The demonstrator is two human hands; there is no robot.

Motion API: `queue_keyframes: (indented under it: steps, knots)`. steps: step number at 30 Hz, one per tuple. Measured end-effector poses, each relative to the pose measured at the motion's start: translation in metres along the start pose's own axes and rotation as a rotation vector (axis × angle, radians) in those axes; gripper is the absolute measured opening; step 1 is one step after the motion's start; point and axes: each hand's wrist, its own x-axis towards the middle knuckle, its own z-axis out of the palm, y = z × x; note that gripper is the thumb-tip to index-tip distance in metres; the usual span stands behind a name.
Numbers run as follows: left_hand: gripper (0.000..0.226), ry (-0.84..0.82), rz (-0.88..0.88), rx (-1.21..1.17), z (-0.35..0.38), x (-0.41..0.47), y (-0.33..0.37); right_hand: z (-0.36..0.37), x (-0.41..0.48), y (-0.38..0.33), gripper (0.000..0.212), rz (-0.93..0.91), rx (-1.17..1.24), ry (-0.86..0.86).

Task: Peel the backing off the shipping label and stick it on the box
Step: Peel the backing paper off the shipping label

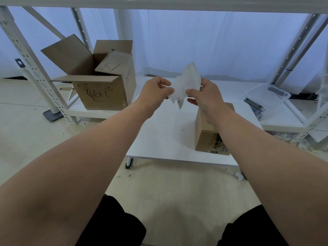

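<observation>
A white shipping label (187, 82) is held up in the air between both hands, above the low white table (159, 139). My left hand (154, 92) pinches its left lower edge. My right hand (204, 95) pinches its right side, thumb on the front. The sheet is bent and its lower edge looks jagged. A small brown cardboard box (205, 137) stands on the table right of centre, partly hidden behind my right forearm; it carries dark print low on its near face.
A large open cardboard box (99, 93) with handwriting stands on a low shelf at the left, inside a white metal rack (26, 64). A clear plastic tub (266, 95) sits on the shelf at the right. My knees are at the bottom.
</observation>
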Motion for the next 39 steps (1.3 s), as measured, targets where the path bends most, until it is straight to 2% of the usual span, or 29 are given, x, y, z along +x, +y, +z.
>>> queue_keyframes:
  steps: [3, 7, 10, 15, 21, 23, 27, 31, 36, 39]
  knots:
    - [0.027, -0.097, -0.054, 0.029, 0.003, -0.003, 0.001, 0.0, 0.0, 0.0, 0.037, 0.0, 0.0, -0.018]
    - [0.02, -0.159, -0.088, 0.021, 0.006, -0.006, 0.003, 0.001, -0.001, -0.001, 0.024, 0.003, -0.02, -0.043]
    - [0.009, -0.13, -0.08, 0.002, 0.005, -0.005, 0.003, 0.001, -0.001, -0.001, 0.015, 0.009, -0.011, -0.057]
    - [0.025, -0.09, -0.018, -0.043, 0.001, -0.003, -0.002, 0.0, -0.001, -0.002, 0.014, 0.041, 0.043, -0.068]
    - [0.01, -0.031, 0.025, -0.063, 0.001, -0.003, 0.0, -0.001, 0.0, -0.001, 0.018, 0.096, 0.053, -0.097]
    - [0.012, 0.016, 0.042, -0.045, 0.0, -0.002, 0.0, -0.001, -0.001, 0.0, 0.018, 0.124, 0.052, -0.139]
    - [0.013, 0.07, 0.095, 0.056, -0.002, 0.002, -0.004, 0.001, -0.004, 0.0, 0.017, 0.152, -0.003, -0.199]
    - [0.007, 0.121, 0.178, 0.257, -0.003, 0.004, -0.007, 0.002, -0.007, -0.001, 0.022, 0.14, -0.045, -0.198]
    - [0.009, 0.021, 0.272, 0.503, -0.003, 0.001, -0.011, 0.001, -0.01, -0.003, 0.022, 0.114, -0.076, -0.183]
    - [0.008, -0.012, 0.315, 0.522, -0.002, 0.0, -0.011, 0.003, -0.01, -0.001, 0.016, 0.099, -0.104, -0.137]
